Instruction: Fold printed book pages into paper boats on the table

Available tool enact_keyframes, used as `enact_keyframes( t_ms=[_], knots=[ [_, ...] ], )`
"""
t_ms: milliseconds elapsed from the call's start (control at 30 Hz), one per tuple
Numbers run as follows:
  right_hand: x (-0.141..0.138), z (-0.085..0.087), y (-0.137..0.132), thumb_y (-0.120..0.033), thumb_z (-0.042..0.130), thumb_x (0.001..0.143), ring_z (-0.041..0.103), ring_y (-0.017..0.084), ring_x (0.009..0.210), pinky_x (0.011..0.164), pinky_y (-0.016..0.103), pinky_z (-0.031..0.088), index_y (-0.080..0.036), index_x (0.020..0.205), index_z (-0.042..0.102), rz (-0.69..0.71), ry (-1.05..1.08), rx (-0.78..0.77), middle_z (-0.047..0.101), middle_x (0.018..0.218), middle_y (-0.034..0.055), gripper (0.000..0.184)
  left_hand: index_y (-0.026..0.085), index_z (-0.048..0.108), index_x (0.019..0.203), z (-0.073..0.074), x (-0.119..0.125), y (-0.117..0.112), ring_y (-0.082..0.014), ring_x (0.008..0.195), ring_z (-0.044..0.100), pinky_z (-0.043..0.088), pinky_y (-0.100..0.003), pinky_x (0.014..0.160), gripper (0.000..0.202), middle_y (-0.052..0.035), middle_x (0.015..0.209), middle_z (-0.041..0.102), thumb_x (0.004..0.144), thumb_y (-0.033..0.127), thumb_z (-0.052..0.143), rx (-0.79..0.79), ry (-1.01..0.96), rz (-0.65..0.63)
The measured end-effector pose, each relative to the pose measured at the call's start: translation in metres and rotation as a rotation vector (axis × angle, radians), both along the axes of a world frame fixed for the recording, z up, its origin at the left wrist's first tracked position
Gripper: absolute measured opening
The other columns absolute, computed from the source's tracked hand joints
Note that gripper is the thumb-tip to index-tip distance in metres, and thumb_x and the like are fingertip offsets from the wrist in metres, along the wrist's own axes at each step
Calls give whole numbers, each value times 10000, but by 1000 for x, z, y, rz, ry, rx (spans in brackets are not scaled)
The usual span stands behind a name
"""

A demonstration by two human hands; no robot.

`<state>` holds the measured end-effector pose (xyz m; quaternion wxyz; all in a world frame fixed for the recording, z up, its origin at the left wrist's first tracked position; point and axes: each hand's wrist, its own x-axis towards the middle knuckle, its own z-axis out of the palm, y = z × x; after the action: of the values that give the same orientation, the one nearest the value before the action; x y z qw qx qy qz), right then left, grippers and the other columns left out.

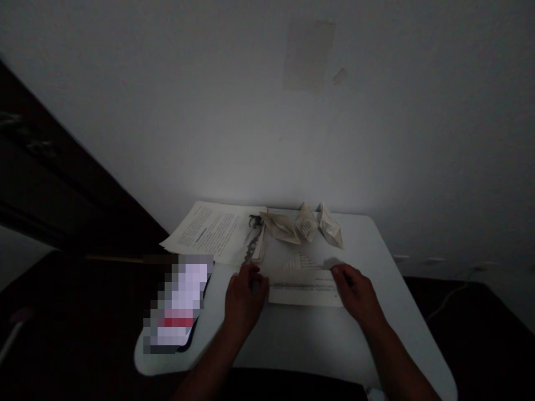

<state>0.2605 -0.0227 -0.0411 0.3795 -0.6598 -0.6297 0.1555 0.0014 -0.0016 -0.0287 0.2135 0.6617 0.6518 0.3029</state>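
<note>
A printed sheet of paper [305, 295] lies on the white table in front of me, folded into a long flat band with a small peak [301, 260] rising behind it. At its left end is my left hand [246, 298], fingers curled in and thumb against the paper's edge. My right hand [355, 289] pinches the upper right corner between thumb and fingers. Just behind the sheet stand folded paper boats: a wide one [281, 228], a middle one [307, 224] and a right one [331, 227].
Printed pages [204, 231] spread over the table's back left corner, overhanging its edge. A blurred-out phone [184, 303] rests along the left edge. Behind the white table [309, 340] rises a pale wall [209, 111]. A cable [451, 295] hangs at the right.
</note>
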Motion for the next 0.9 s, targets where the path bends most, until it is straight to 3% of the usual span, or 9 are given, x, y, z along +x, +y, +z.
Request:
enact_keyframes(
  t_ms=[167, 900],
  knots=[
    [0, -2, 1, -414, 412, 876, 602, 197, 734, 674, 302, 480, -201, 824, 612, 23, -4, 7, 652, 789, 49, 296, 192, 471, 993, 0, 0, 0, -213, 820, 603, 440, -350, 756, 257, -27, 821, 676, 776, 314, 535, -25, -18, -5],
    [3, -7, 0, -408, 409, 873, 618, 204, 778, 627, 296, 490, -202, 1024, 591, 16, 46, -56, 668, 917, 74, 313, 192, 487, 990, 0, 0, 0, -205, 824, 611, 444, -341, 751, 245, -32, 830, 675, 776, 297, 543, -8, -9, -13]
  ],
)
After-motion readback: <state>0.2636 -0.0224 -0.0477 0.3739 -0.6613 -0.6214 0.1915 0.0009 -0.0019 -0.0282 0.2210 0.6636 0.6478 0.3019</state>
